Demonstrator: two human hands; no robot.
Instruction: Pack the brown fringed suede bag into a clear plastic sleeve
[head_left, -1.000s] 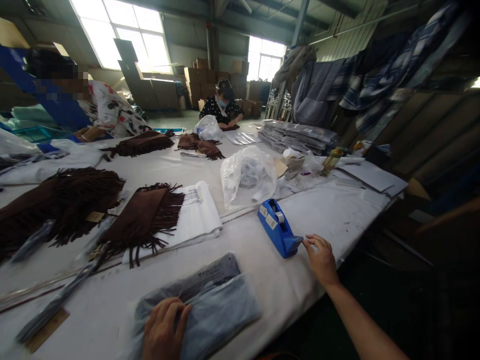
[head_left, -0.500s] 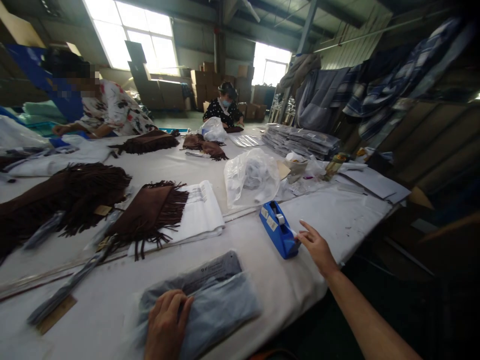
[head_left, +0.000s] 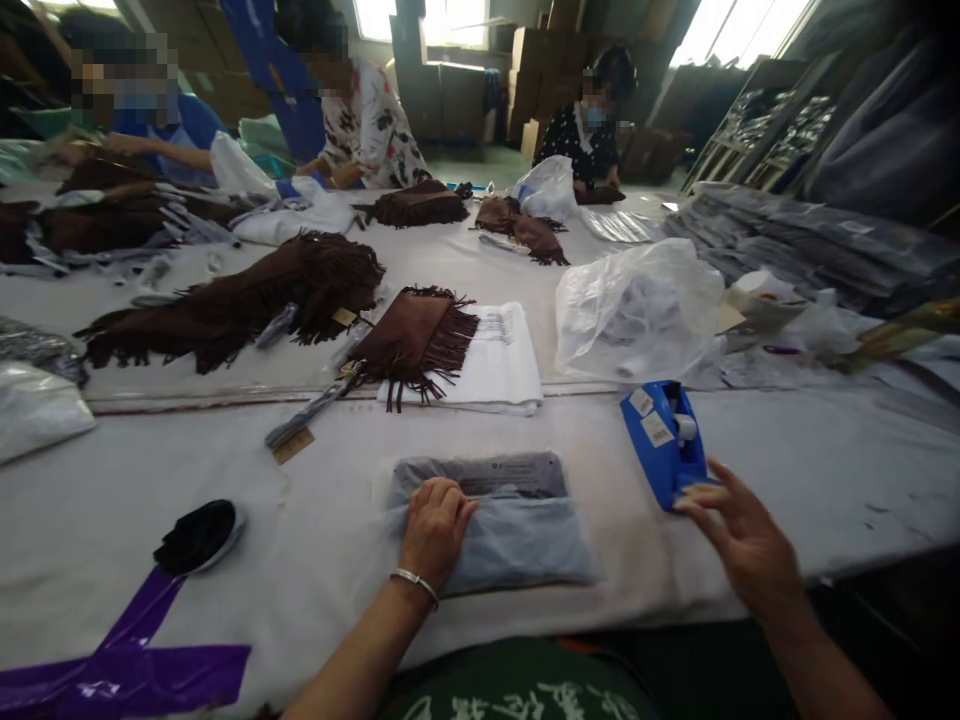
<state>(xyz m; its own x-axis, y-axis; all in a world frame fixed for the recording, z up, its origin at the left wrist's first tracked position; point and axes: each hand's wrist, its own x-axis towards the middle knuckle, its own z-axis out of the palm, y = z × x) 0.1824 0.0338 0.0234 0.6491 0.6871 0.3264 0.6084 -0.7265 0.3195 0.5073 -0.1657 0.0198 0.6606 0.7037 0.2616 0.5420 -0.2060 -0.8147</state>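
A clear plastic bag [head_left: 517,540] with folded grey-blue cloth inside lies flat on the table in front of me. My left hand [head_left: 436,522], a bangle at its wrist, presses on the bag's left part with its fingers bent and close together. To the right stands a blue tape dispenser [head_left: 654,450] with a white roll and two labels. At its near end, the thumb and forefinger of my right hand [head_left: 750,545] pinch together, apparently on the tape's end; the tape itself barely shows.
Brown fringed cloth [head_left: 411,335] lies on a white folded sheet [head_left: 510,360] beyond the bag. A filled plastic bag [head_left: 637,315] sits behind the dispenser. Purple tape [head_left: 142,665] and a black round object [head_left: 196,535] are at left. Several people work across the table.
My view has swung left and down, bringing the purple tape and another person into sight. My left hand stays on the bag; my right fingers have closed at the dispenser's near end.
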